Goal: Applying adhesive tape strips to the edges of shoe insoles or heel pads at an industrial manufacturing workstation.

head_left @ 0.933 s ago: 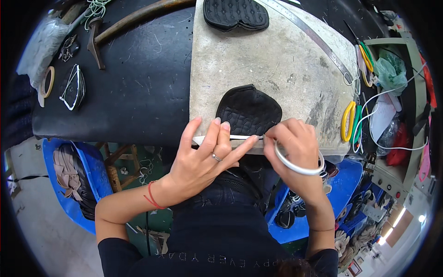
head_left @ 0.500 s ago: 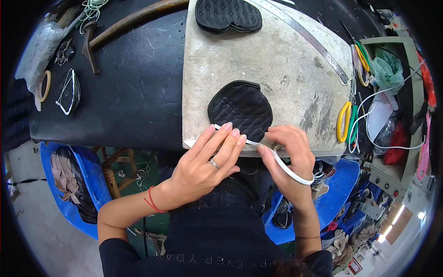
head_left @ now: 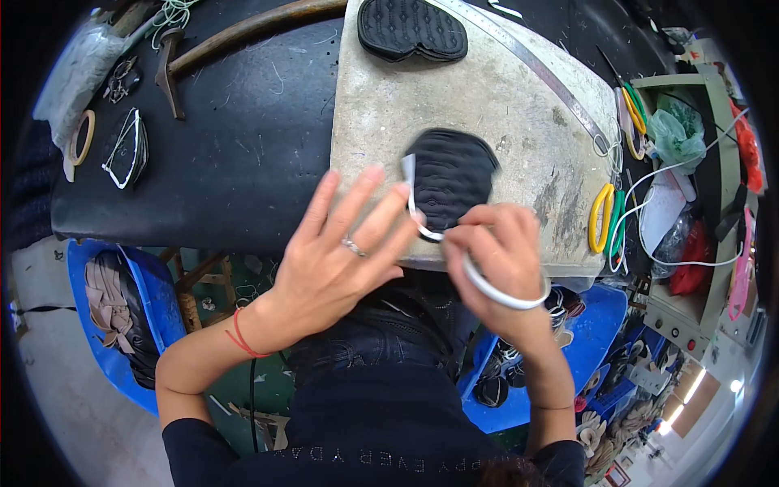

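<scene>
A black quilted piece [head_left: 454, 174] lies on the pale board in front of me, slightly blurred. Narrow white tape [head_left: 411, 195] follows its left edge and curves round to the near edge. My left hand [head_left: 333, 243] is open, fingers spread, just left of the piece; a fingertip is at or close to the tape. At the near right edge of the piece, the fingers of my right hand [head_left: 499, 260] are pinched at the tape. More of the white tape loops across that hand's palm and wrist. Blur hides the exact contact.
Stacked black quilted pieces [head_left: 412, 31] and a curved metal ruler [head_left: 544, 69] rest on the board's far part. A hammer [head_left: 170, 73] lies far left. Yellow-handled scissors [head_left: 601, 217] are at the right. Blue bins [head_left: 166, 304] stand below the table edge.
The quilted piece has turned, and the tape now runs up its left edge as well as along the near one. My left hand has come off the piece, leftward, with fingers spreading.
</scene>
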Tool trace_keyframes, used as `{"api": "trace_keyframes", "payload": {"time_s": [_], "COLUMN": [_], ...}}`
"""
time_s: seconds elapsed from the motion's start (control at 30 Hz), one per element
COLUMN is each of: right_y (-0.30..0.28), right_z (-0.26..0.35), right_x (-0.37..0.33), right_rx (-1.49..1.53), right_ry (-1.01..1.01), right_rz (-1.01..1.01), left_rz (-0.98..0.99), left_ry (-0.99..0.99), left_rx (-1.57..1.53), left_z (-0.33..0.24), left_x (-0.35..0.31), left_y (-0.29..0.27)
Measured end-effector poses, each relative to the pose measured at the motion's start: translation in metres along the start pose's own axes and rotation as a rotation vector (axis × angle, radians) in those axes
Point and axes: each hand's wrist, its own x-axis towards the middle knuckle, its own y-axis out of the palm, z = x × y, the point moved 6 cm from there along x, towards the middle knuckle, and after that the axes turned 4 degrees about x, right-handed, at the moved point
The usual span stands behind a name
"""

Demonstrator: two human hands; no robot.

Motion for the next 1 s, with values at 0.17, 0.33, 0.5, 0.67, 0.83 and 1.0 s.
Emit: {"api": "trace_keyframes", "payload": {"time_s": [0.17,0.33,0.5,0.67,0.83,1.0], "right_y": [0.011,-0.001,-0.002,-0.009,-0.013,-0.015], "right_z": [0.008,-0.011,-0.003,-0.022,-0.020,-0.003], "right_x": [-0.014,-0.021,-0.012,-0.006,-0.010,-0.015], "right_rx": [0.107,0.252,0.078,0.312,0.291,0.246], "right_ry": [0.176,0.243,0.163,0.159,0.191,0.123], "right_rz": [-0.088,-0.006,0.014,0.073,0.106,0.226], "left_rz": [-0.026,-0.005,-0.015,-0.030,-0.020,-0.008], "left_ry": [-0.014,-0.008,-0.025,-0.028,0.003,-0.052], "left_rx": [-0.028,-0.054,-0.069,-0.037,0.006,-0.011], "left_z": [-0.030,-0.024,-0.029,-0.028,-0.029,-0.029], "left_x": [-0.017,-0.018,-0.014,-0.014,-0.017,-0.015], "left_y": [0.020,0.017,0.016,0.019,0.020,0.021]}}
